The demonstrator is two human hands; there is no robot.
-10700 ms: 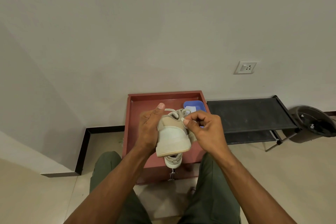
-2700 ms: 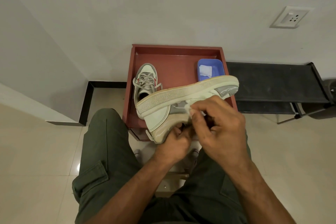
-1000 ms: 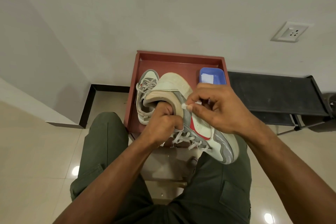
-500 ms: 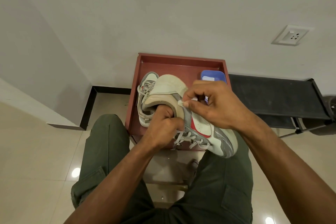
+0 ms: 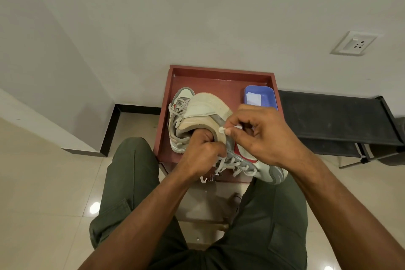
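No word, number or label can be read anywhere here; the one sign is a red curved emblem on the side of the sneaker [image 5: 241, 154], partly hidden under the right hand [image 5: 263, 136], and its brand cannot be told.

A grey-and-white laced sneaker [image 5: 183, 95] lies in a shallow reddish-brown square tray [image 5: 219, 69], beside a blue rectangular plastic tub [image 5: 267, 96] holding what may be a folded white cloth [image 5: 253, 98]. A black fabric-topped rack [image 5: 328, 120] stands alongside, below a white wall socket [image 5: 355, 42].
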